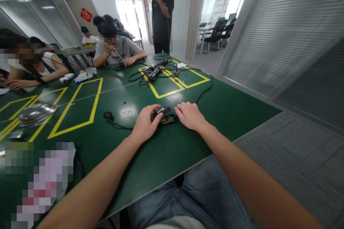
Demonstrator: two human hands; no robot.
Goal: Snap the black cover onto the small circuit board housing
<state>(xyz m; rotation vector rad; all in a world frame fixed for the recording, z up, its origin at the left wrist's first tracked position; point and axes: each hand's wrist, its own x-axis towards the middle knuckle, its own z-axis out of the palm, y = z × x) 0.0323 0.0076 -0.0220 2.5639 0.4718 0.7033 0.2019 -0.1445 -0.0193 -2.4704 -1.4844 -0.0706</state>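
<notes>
My left hand [146, 123] pinches a small black casing cover [162, 110] between thumb and fingers, tilted up. Just below the cover, on the green table, lies the open black casing [168, 120], with copper-coloured round parts and circuit parts showing inside. My right hand [189, 115] has its fingers curled down at the casing's right end; the fingertips and anything under them are hidden. A black cable runs left from beneath my left hand to a black plug [108, 115]. Another black cable [202, 94] leads away behind my right hand.
Black rod-shaped tools with tangled cables [155, 72] lie inside yellow tape marks at the back. A metal bowl-like object [37, 113] sits on the left, and a blurred-out packet [45, 182] at front left. Co-workers sit across the table; a person [162, 18] stands behind.
</notes>
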